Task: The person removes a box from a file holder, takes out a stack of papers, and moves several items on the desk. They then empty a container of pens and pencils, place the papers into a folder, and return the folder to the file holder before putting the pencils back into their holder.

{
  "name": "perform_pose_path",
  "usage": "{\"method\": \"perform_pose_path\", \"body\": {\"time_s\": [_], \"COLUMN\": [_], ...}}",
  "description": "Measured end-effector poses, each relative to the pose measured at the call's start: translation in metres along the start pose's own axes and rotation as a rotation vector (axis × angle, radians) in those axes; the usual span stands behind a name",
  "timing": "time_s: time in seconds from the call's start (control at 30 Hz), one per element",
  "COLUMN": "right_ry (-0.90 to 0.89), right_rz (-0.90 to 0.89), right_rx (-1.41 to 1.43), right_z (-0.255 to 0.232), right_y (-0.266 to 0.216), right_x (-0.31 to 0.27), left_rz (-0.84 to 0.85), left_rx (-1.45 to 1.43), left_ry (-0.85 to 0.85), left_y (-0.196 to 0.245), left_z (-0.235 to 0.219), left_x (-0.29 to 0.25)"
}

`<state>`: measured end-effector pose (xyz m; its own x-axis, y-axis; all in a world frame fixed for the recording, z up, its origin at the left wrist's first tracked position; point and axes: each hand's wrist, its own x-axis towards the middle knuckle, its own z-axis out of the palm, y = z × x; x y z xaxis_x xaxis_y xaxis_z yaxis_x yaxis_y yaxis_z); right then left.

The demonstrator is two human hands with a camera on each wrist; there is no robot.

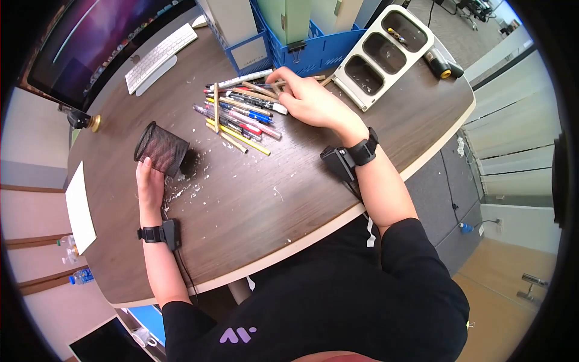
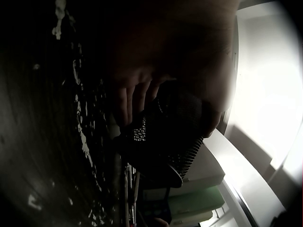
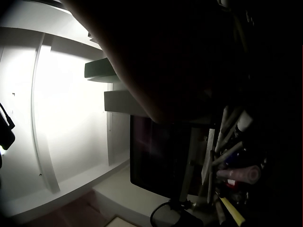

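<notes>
My left hand [image 1: 150, 186] grips a black mesh pen cup [image 1: 163, 151] at the left of the desk, with the thumb along its side. The cup is tilted in the head view; the left wrist view shows the cup [image 2: 175, 127] in shadow, fingers round it. At the far middle of the desk lies a loose pile of pens, markers and pencils [image 1: 241, 108]. My right hand [image 1: 316, 102] is over the pile's right end, bent fingers and thumb among the pens. Whether it pinches one, I cannot tell. The right wrist view shows a dark pile edge with a pinkish pen [image 3: 239, 175].
White scraps [image 1: 187, 181] litter the desk [image 1: 253, 199] near the cup. Behind the pens stands a blue file rack [image 1: 319, 51] with folders. A white organizer [image 1: 386, 54] with three compartments is at the right. A keyboard [image 1: 160, 57] and monitor [image 1: 96, 42] are at the far left.
</notes>
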<state>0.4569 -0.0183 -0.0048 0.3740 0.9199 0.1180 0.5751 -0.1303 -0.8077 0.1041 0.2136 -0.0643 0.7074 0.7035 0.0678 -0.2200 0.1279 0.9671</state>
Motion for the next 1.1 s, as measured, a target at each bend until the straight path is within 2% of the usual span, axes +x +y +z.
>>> {"method": "perform_pose_path", "body": {"time_s": [0.03,0.07,0.17,0.2,0.23,0.3,0.37,0.4,0.5,0.53,0.67,0.77,0.87,0.97,1.0,1.1], "right_ry": [-0.045,-0.076,0.087,0.295,0.530,0.800,0.941,0.936,1.098,1.155,1.194,1.227,1.097,0.904,0.877,0.955], "right_rz": [0.003,-0.078,-0.233,-0.440,-0.565,-0.640,-0.694,-0.674,-0.572,-0.514,-0.366,-0.380,-0.499,-0.428,-0.452,-0.393], "right_rx": [0.083,0.113,0.354,0.428,0.416,0.427,0.580,0.583,0.752,0.702,0.824,0.819,0.753,0.529,0.585,0.503], "right_z": [-0.003,-0.005,-0.003,0.001,0.000,-0.008,-0.022,-0.034,-0.055,-0.061,-0.071,-0.071,-0.060,-0.047,-0.043,-0.042], "right_y": [-0.004,-0.003,-0.005,-0.003,-0.014,-0.017,-0.014,-0.003,0.003,0.007,0.012,0.004,0.007,0.006,0.007,0.012], "right_x": [0.000,0.001,-0.003,-0.003,-0.007,-0.012,-0.009,-0.009,-0.008,-0.007,-0.008,-0.009,-0.007,-0.004,-0.002,0.001], "left_rz": [-0.002,-0.004,0.007,0.006,0.006,0.007,0.007,0.010,0.018,0.016,0.012,0.015,0.012,0.007,0.006,0.006], "left_rx": [-0.001,-0.003,0.011,0.011,0.012,0.010,0.011,0.014,0.018,0.024,0.022,0.022,0.032,0.027,0.023,0.062], "left_ry": [0.002,0.003,0.001,-0.009,-0.018,-0.029,-0.031,-0.027,-0.022,-0.024,-0.038,-0.039,-0.019,-0.005,-0.002,-0.024], "left_y": [0.000,0.000,0.001,0.000,0.000,-0.001,-0.001,-0.001,-0.003,-0.003,-0.005,-0.006,-0.005,-0.002,-0.001,-0.003], "left_z": [0.000,0.000,0.003,0.003,0.001,0.000,-0.001,-0.001,-0.001,-0.003,-0.008,-0.009,-0.008,-0.002,-0.001,-0.005], "left_x": [0.000,0.000,0.000,0.000,0.000,0.001,0.001,0.001,0.002,0.000,0.001,0.001,0.000,-0.001,0.000,0.000]}}
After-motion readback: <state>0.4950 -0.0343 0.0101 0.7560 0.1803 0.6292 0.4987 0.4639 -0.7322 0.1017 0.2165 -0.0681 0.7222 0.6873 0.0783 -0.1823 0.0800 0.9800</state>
